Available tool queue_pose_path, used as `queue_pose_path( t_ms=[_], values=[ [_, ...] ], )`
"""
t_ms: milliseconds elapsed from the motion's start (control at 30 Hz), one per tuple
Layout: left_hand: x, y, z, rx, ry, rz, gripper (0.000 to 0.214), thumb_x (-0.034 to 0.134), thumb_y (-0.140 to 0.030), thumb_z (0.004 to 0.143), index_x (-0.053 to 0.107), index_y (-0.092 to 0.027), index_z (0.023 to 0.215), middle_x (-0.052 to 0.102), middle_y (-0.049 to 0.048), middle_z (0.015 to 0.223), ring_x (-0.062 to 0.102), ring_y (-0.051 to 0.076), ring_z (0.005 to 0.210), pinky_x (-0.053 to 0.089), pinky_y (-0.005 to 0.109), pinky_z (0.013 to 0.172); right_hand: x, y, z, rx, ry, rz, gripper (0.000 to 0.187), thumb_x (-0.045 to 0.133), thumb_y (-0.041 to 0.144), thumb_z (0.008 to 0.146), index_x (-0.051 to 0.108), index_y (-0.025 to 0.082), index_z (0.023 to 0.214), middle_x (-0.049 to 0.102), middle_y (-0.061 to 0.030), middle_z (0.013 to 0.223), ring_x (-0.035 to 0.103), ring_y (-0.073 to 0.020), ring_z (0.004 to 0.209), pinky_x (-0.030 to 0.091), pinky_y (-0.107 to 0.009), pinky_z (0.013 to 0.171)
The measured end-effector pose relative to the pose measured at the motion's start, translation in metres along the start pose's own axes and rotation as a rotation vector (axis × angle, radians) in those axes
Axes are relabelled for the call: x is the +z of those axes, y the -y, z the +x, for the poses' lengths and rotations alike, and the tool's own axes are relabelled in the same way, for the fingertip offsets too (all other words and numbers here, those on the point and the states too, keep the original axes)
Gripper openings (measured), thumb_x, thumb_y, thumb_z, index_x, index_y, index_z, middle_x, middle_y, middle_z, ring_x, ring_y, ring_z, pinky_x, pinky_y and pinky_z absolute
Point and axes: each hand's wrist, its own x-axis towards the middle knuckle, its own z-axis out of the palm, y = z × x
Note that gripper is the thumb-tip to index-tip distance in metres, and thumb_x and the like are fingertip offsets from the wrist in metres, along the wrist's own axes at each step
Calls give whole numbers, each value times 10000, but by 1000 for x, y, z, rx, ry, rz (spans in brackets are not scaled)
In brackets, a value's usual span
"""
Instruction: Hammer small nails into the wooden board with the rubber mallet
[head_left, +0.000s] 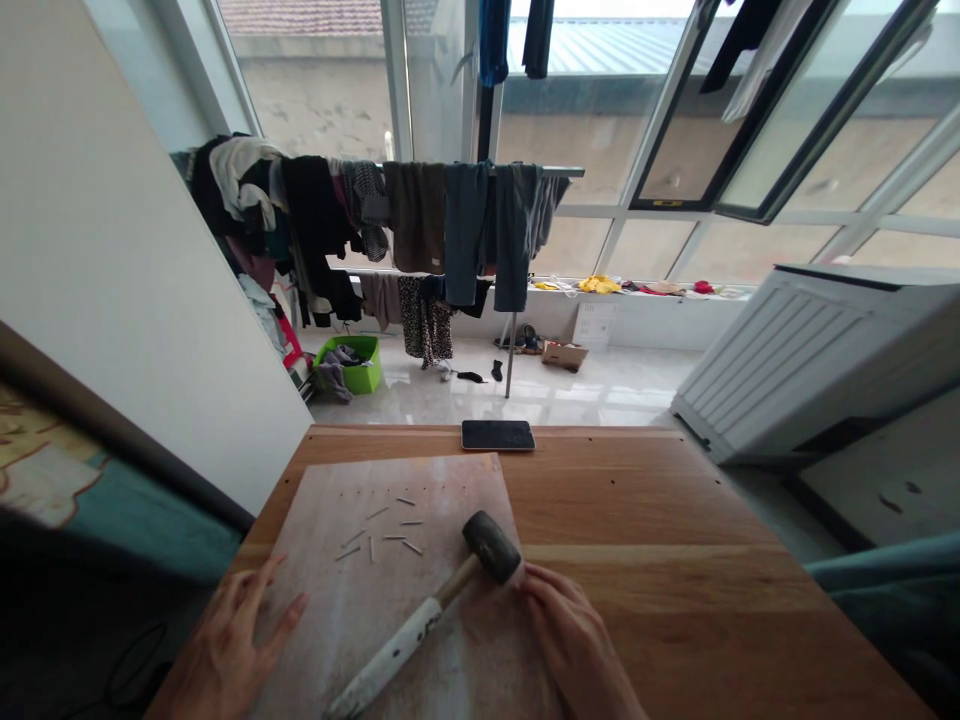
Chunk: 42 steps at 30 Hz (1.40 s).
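A thin, pale wooden board (315, 560) lies on the brown tabletop. Across it rests a mallet (491, 547) with a black head and a worn, white-coated handle pointing toward me. Several short metal nails (411, 523) are scattered on the board's upper half, below a row of small dark marks. My left hand (244, 635) is at the board's left edge, fingers spread and thumb over the surface. At the right edge, beside the mallet head, my right hand (566, 625) has its fingertips drawn together on the board's edge. Neither hand grips the mallet.
A dark phone (498, 435) lies near the table's far edge. Small dark holes dot the tabletop (660, 570). Beyond stand a laden clothes rack (511, 350), a green basket (364, 375) and a small carton (564, 355). A white cabinet (810, 350) is on the right.
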Motion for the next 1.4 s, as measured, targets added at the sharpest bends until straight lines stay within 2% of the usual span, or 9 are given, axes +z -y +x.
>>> queue_pose_path(
  t_ms=[167,300,533,633,767,967,1100,1233,1400],
  values=[
    [22,-46,-7,151,134,-143,450,526,-521,897,587,-286,1276,655,58,1098,681,266,1001,593,391,849,-37,-44,-22,164,-215,-143,266,493,349,960,731,243,1016,766,-91,1042,734,-256,962,617,-390,851],
    [32,-76,10,221,279,-178,421,470,-444,961,535,-287,1346,612,64,1183,693,240,991,599,373,844,-59,-68,-36,283,-329,-238,335,476,440,941,729,222,965,788,-96,940,758,-269,837,633,-390,751],
    [57,-143,46,619,273,-175,460,486,-430,985,478,-247,1408,478,106,1480,479,277,1354,448,474,1102,-57,-53,-48,280,-473,-307,347,464,479,960,684,212,986,770,-100,887,750,-254,793,621,-364,723],
    [78,-177,55,785,350,-172,570,496,-473,978,400,-222,1481,372,134,1571,338,302,1454,361,524,1158,-43,-30,-50,203,-395,-262,273,466,391,980,673,222,1036,778,-90,898,754,-227,756,618,-309,698],
    [104,-219,65,860,451,-237,597,473,-490,987,368,-196,1496,343,151,1585,258,282,1489,298,527,1193,-21,-2,-48,162,-190,-181,339,438,378,1003,662,221,1203,788,-94,1015,769,-234,843,605,-291,769],
    [122,-270,60,979,603,-442,534,493,-231,971,368,-149,1483,344,150,1585,233,252,1498,297,466,1214,-12,17,-31,229,60,-228,489,358,496,1012,666,228,1281,767,-69,688,738,-246,580,530,-268,541],
    [124,-280,58,899,655,-623,541,453,-81,916,400,-200,1441,400,98,1554,340,206,1455,350,417,1195,-14,20,-25,390,129,-194,446,387,548,989,711,252,1069,713,-32,607,708,-235,563,493,-261,533],
    [115,-271,68,767,564,-641,404,496,-101,911,518,-214,1298,571,85,1323,537,205,1254,447,398,1101,-14,19,-32,500,-37,98,357,465,546,933,615,235,841,674,-13,683,676,-195,617,514,-246,587],
    [104,-276,83,866,562,-391,288,600,-163,862,602,-191,1148,616,81,1118,581,240,1078,490,390,970,-24,15,-41,707,-114,372,176,473,408,888,517,245,941,642,35,716,567,-131,430,448,-216,400]
  ],
)
